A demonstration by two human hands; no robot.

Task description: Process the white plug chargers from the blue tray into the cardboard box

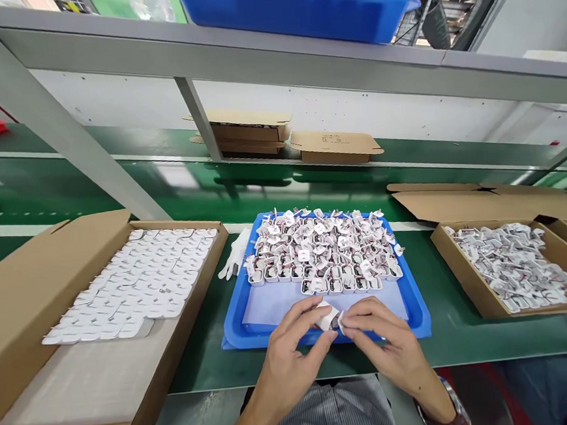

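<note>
Over the front of the blue tray (233,324), my left hand (293,349) is closed on a small white plastic housing (327,316), held tilted between thumb and fingers. My right hand (389,338) pinches a thin white cover (341,322) at the open end of the housing. A dark gap shows between the two pieces; I cannot tell whether anything joins them. Behind my hands, the tray bears tight rows of similar white housings (316,252) with red and dark wires and loose covers sticking up. They stand on a pale liner sheet (271,305).
On the left, an open cardboard box (154,406) holds rows of closed white units (136,276). Another carton (444,252) on the right holds jumbled white wired parts (513,263). A white glove (235,254) lies beside the tray. Overhead, a grey shelf beam (300,54) carries a blue bin (292,9).
</note>
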